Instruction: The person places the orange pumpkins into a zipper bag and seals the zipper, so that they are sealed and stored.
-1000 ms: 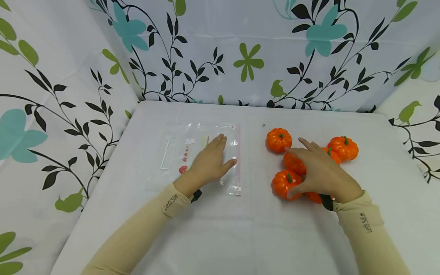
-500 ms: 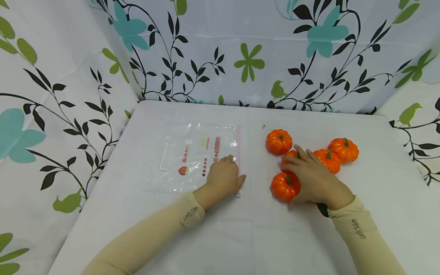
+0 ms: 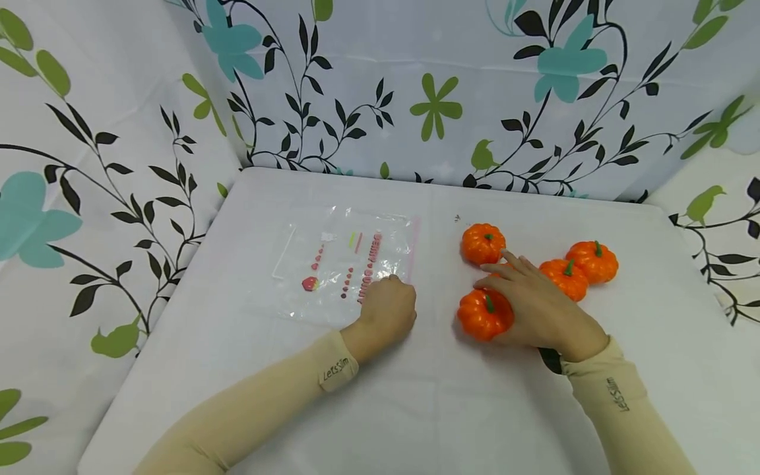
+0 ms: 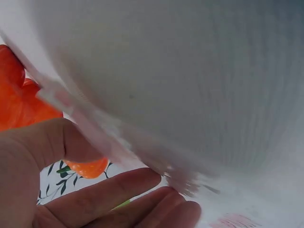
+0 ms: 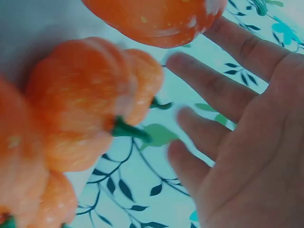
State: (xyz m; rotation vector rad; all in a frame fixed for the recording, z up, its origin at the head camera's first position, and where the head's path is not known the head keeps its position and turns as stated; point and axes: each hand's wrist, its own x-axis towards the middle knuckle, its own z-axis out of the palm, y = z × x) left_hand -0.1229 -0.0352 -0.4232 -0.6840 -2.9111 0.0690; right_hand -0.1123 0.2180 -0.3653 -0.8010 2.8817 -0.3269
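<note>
A clear zip bag (image 3: pixel 332 260) with a pink closure edge and small red strawberry and lettering prints lies at the centre left in the head view. My left hand (image 3: pixel 386 313) pinches its near right corner. In the left wrist view the blurred bag edge (image 4: pixel 107 137) rises off the table between thumb and fingers. My right hand (image 3: pixel 537 310) spreads its fingers over the small orange pumpkins, beside the nearest pumpkin (image 3: pixel 485 315). In the right wrist view one pumpkin (image 5: pixel 156 19) touches a straight finger; another pumpkin (image 5: pixel 80 104) stands apart from the fingers. A pumpkin under the hand is mostly hidden.
A far pumpkin (image 3: pixel 483 244) stands behind the right hand's fingertips, and two more, one pumpkin (image 3: pixel 565 280) and another pumpkin (image 3: pixel 592 261), touch at its right. A white table (image 3: pixel 415 422) bears everything. Patterned curtains (image 3: pixel 356 79) surround the table.
My left hand has slid from the bag's middle to its near right corner and curled; the bag has turned slightly. My right hand has shifted a little left, and the nearest pumpkin moved left.
</note>
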